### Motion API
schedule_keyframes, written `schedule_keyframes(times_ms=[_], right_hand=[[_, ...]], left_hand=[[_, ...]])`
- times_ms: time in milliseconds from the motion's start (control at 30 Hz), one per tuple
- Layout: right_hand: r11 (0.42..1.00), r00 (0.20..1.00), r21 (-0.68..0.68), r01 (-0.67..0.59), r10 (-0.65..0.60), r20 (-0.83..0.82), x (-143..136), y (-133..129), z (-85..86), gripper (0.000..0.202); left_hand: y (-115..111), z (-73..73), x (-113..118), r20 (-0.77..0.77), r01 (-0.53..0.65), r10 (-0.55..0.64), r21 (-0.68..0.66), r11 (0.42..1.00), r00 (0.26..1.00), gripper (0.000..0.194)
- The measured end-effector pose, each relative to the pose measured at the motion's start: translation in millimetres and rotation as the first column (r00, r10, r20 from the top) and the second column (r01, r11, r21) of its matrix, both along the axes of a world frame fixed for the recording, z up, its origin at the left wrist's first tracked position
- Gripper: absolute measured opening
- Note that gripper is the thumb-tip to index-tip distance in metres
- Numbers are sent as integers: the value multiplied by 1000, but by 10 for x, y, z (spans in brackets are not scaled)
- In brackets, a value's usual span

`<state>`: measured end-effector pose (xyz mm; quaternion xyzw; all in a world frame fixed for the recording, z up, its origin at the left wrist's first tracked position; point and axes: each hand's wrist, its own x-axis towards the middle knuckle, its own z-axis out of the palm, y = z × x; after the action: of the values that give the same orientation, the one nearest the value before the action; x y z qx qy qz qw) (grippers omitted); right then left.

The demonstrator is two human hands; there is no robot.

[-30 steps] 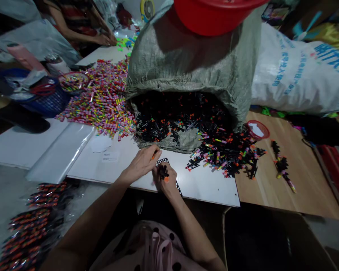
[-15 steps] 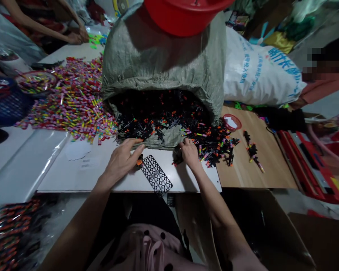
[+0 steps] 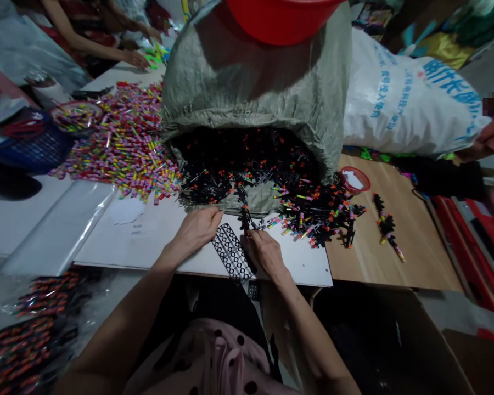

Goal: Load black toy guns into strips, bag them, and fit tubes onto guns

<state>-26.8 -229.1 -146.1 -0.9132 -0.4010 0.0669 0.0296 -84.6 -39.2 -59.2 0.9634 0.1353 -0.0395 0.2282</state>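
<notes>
My left hand [image 3: 197, 227] is closed at the front lip of the grey-green woven sack [image 3: 255, 82], fingertips pressed together. What they pinch, if anything, I cannot make out. Beside it, a black perforated plastic grid [image 3: 234, 253] lies slanted over the table's front edge. Just right of the grid, my right hand [image 3: 267, 251] is closed on a small black plastic toy piece [image 3: 245, 216] with orange bits, gun-like in outline. Its fingertips are partly hidden. Many similar black pieces [image 3: 313, 211] spill from the sack's mouth onto the table.
A heap of pink and yellow wrapped sticks [image 3: 123, 145] lies left, by a blue basket [image 3: 33, 140]. A red basin [image 3: 288, 22] tops the sack. A white printed sack [image 3: 403, 99] and small red dish [image 3: 354, 180] are right. A co-worker's hand [image 3: 135, 59] is far left.
My right hand has moved down and slightly left, beside the grid, with the black toy piece now showing above it. My left hand's fingers have closed. The view has shifted a little.
</notes>
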Motion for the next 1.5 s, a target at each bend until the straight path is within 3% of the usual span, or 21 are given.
schedule_keyframes(times_ms=[67,133,200,267,333,400,467,600,733,867,967,1100,1167,1333,1433,1500], right_hand=[[982,983,-58,178,-180,-37,-32,54,-15,28],[961,959,-95,260,-269,-93,-54,100,-18,30],[945,931,-56,323,-328,-157,-59,112,-5,32],[918,895,65,391,-363,-261,-59,104,16,34],[859,859,272,435,-305,-412,-80,119,28,37],[748,840,488,449,-166,-517,-143,191,4,36],[672,833,592,446,-69,-549,-231,314,-70,30],[713,810,531,457,-87,-580,-344,519,-297,20],[788,904,536,301,-57,-424,-353,521,-412,19],[935,963,321,152,-68,-260,-432,571,-329,13],[979,968,135,153,-121,-221,-493,738,-168,18],[996,957,64,67,-46,-286,-300,727,96,20],[996,959,59,62,-43,-280,-46,503,204,21],[969,966,-8,248,-248,-80,712,-174,333,25],[956,966,169,241,-220,-138,847,-307,338,14],[905,956,343,251,-177,-233,702,-264,303,10]], left_hand=[[-2,-21,-3,5,-18,18,15,1000,1000,35],[1,-36,-6,8,-29,29,15,999,1000,34],[11,-44,-9,17,-19,19,-6,1000,1000,34],[26,-49,-12,21,-12,13,-30,999,1000,33],[39,-56,-14,22,-18,19,-44,999,1000,33],[47,-62,-15,32,-19,21,-44,999,999,33],[52,-66,-14,37,-22,23,-43,999,999,33],[68,-69,-12,26,-18,20,-61,998,999,33],[80,-73,-17,52,10,-8,-50,999,999,34],[58,-67,-27,55,24,-21,-59,998,998,40],[53,-51,-11,51,-15,17,-57,998,999,43],[99,-29,50,49,-98,102,-73,992,994,46],[125,-29,72,53,-72,77,-93,993,996,45],[120,-43,16,113,-68,79,-103,992,990,44],[76,-13,-66,301,-57,77,-75,996,951,40],[32,10,-95,385,-47,40,11,999,922,37]])
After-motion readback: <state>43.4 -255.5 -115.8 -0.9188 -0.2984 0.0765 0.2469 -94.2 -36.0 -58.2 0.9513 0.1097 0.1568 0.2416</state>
